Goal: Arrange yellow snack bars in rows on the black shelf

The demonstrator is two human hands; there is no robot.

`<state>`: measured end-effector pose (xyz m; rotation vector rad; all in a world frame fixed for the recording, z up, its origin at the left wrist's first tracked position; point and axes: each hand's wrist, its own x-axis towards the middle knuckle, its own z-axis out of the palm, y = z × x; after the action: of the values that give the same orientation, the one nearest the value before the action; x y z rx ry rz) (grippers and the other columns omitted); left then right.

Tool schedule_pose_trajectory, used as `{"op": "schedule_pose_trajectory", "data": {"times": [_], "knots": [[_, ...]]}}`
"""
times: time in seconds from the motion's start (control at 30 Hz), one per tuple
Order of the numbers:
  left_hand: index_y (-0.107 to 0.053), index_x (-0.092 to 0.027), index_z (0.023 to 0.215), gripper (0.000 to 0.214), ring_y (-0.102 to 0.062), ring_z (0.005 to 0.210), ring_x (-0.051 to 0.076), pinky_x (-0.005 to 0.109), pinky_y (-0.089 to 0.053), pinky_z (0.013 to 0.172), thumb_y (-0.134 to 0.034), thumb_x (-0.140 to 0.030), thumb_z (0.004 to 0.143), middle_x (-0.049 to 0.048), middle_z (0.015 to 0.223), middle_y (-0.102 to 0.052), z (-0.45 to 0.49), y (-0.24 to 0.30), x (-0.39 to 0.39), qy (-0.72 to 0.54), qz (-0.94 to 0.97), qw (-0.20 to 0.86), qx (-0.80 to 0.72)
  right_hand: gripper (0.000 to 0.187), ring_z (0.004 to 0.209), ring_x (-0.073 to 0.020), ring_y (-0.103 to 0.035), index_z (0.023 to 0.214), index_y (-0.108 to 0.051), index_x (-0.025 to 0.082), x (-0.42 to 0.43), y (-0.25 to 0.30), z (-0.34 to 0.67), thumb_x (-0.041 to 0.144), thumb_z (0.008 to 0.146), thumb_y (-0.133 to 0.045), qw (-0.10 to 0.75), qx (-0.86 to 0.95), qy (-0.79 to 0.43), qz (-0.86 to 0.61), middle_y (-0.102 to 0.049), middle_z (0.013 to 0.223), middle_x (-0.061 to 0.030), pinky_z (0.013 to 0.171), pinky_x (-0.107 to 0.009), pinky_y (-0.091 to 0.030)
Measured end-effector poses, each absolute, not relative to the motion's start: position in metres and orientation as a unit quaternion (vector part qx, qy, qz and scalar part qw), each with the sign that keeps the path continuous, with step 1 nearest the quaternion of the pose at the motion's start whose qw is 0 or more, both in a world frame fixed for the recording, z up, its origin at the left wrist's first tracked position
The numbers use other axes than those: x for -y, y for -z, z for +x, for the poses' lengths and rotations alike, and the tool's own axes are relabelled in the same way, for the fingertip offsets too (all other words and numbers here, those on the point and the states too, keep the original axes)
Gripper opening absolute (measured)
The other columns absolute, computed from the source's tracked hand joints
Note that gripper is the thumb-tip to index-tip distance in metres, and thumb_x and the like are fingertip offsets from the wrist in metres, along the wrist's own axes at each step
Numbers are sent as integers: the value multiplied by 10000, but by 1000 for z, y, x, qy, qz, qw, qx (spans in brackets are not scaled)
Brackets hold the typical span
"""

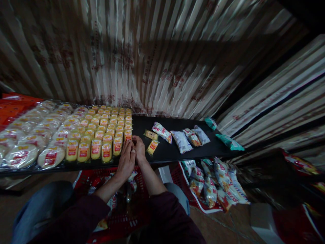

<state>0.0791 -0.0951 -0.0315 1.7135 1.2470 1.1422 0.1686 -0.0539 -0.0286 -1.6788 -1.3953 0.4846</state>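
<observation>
On a black shelf board (pixel 177 154), rows of small yellow wrapped cakes (pixel 106 130) lie side by side. My left hand (pixel 126 159) and my right hand (pixel 139 147) meet at the right end of the front row, fingers curled together at the last yellow packet (pixel 128 135). What sits between the fingers is hidden. Two loose yellow packets (pixel 152 147) lie just right of my right hand.
Large round flatbreads in clear wrap (pixel 22 154) fill the shelf's left side. Assorted snack packets (pixel 181 140) and teal packets (pixel 230 142) lie at the right. Below are a red basket (pixel 132 217), more packets on the floor (pixel 215 184), and a striped curtain (pixel 152 57) behind.
</observation>
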Motion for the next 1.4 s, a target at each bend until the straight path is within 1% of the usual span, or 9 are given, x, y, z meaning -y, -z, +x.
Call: {"op": "schedule_pose_trajectory", "data": {"times": [0.13,0.37,0.5,0.73,0.87,1.1,1.3,1.37,1.4], "knots": [[-477,-151,1296,452,-278,1370,222,464,-195,1142,-348,-309,892,114,1433,-404,80,33,93,-459,658,357,-479,227,881,-167,-614,994,-607,189,54,28,169,206,783,-526,448,560,-203,-667,-659,947,-50,838,-305,-479],[-478,-127,1296,468,-284,1368,223,455,-184,1145,-339,-315,891,131,1434,-399,80,34,90,-449,659,353,-490,236,871,-165,-604,999,-601,172,55,29,169,163,782,-508,438,568,-213,-664,-653,951,-60,848,-305,-474],[-488,-153,1291,455,-300,1361,215,446,-187,1145,-357,-323,889,111,1426,-417,78,36,90,-455,662,352,-481,299,913,-159,-593,1053,-589,181,59,30,168,131,771,-502,456,566,-212,-654,-646,996,-55,876,-303,-463],[-493,-137,1278,454,-262,1377,219,447,-177,1149,-339,-326,895,111,1420,-423,75,35,96,-442,691,336,-463,380,958,-166,-570,1104,-579,158,74,33,167,83,753,-454,467,541,-197,-671,-616,1059,-78,891,-299,-454],[-517,-105,1239,451,-242,1383,228,439,-191,1146,-322,-329,900,132,1427,-405,72,32,104,-428,710,319,-460,359,952,-162,-571,1062,-595,141,88,29,165,71,757,-420,474,541,-193,-667,-617,1031,-78,892,-282,-446],[-486,-132,1271,449,-361,1322,180,391,-272,1120,-292,-336,921,125,1390,-450,58,33,143,-406,748,322,-414,280,937,-162,-573,1000,-611,163,131,32,159,125,813,-406,484,569,-184,-638,-629,989,-62,890,-276,-439],[-460,-131,1293,453,-344,1330,191,379,-266,1120,-293,-331,923,134,1421,-392,43,44,186,-393,761,333,-394,288,965,-178,-565,1019,-608,162,171,39,155,106,811,-417,426,605,-180,-648,-625,1013,-80,888,-291,-442],[-472,-146,1278,438,-370,1308,199,394,-282,1108,-308,-326,913,131,1399,-407,36,53,196,-390,762,333,-396,303,991,-175,-563,1044,-598,159,182,41,154,89,812,-416,361,632,-176,-663,-624,1034,-84,900,-286,-437],[-485,-152,1261,429,-389,1290,205,401,-293,1098,-321,-325,906,130,1379,-424,33,59,199,-385,759,336,-404,321,1015,-175,-559,1080,-582,156,187,42,154,85,817,-412,299,655,-179,-670,-619,1064,-90,908,-287,-433]]}}
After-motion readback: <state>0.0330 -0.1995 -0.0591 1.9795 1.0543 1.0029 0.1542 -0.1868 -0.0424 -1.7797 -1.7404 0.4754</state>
